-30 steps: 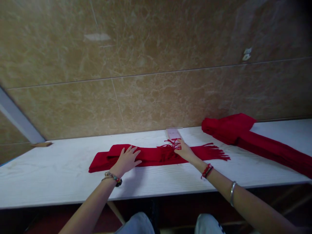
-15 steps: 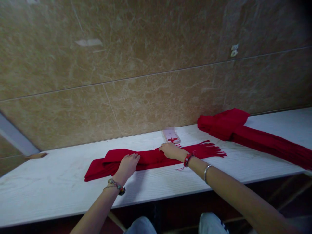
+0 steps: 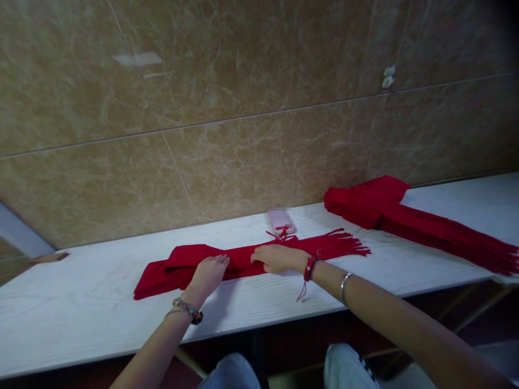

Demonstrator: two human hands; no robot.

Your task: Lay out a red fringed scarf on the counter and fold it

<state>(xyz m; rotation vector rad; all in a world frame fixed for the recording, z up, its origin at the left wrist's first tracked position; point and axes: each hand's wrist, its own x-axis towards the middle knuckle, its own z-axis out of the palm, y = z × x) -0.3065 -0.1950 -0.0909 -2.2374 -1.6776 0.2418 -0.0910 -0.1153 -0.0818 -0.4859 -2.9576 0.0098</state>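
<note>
A folded red scarf [image 3: 178,265] with fringed ends lies lengthwise on the white table [image 3: 81,319]. My left hand [image 3: 208,273] rests flat on its middle, fingers stretched forward. My right hand [image 3: 275,258] lies palm down on the scarf just to the right, fingers pointing left and close together. The scarf's fringe [image 3: 348,244] spreads out past my right wrist.
A second red scarf [image 3: 405,216] lies at the back right, trailing toward the table's right edge. A small pink phone-like object [image 3: 280,220] sits by the wall behind the scarf. A tiled marble wall [image 3: 243,108] rises directly behind the table. My knees show below the front edge.
My right hand has slid left along the scarf from the fringe toward my left hand. My left hand stayed on the cloth. The view shifted slightly.
</note>
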